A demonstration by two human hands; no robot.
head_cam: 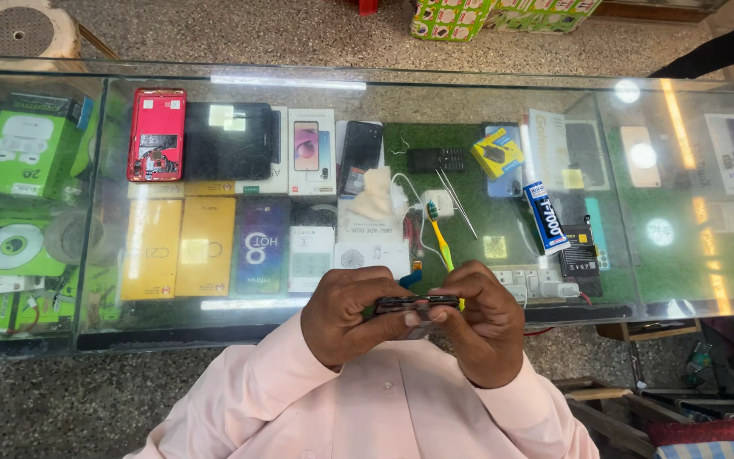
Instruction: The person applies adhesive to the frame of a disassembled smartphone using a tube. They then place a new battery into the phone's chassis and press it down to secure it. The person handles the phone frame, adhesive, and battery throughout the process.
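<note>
On the glass table [87, 212] a red phone [156, 134] lies opened up at left. Nearer, the left hand [346, 314] and right hand [488, 321] pinch a dark phone [415, 303] edge-on with their fingers, its long axis running left to right, above a yellow toothbrush [440, 240].

A phone [415, 303] sat edge-on between both hands, left hand [352, 314] and right hand [484, 321], just before the glass counter [367, 93], toothbrush [439, 235] lying beyond
</note>
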